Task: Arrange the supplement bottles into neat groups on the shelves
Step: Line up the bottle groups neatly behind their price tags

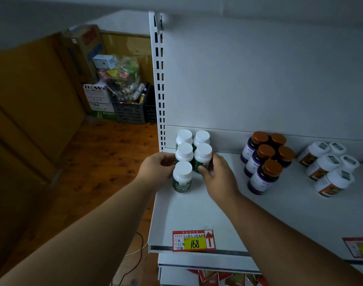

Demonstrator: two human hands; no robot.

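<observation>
Several green-labelled bottles with white caps stand in two rows at the left end of a white shelf. My left hand cups the left side of the group, its fingers against the left row. My right hand grips the front bottle of the right row, thumb on its label. To the right stands a cluster of purple bottles with brown caps. Farther right sits a group of white bottles with orange labels.
A red and yellow price tag marked 168 hangs on the shelf's front edge, with another tag at the right. The slotted upright borders the shelf on the left. Cardboard boxes and a dark crate sit on the wooden floor beyond.
</observation>
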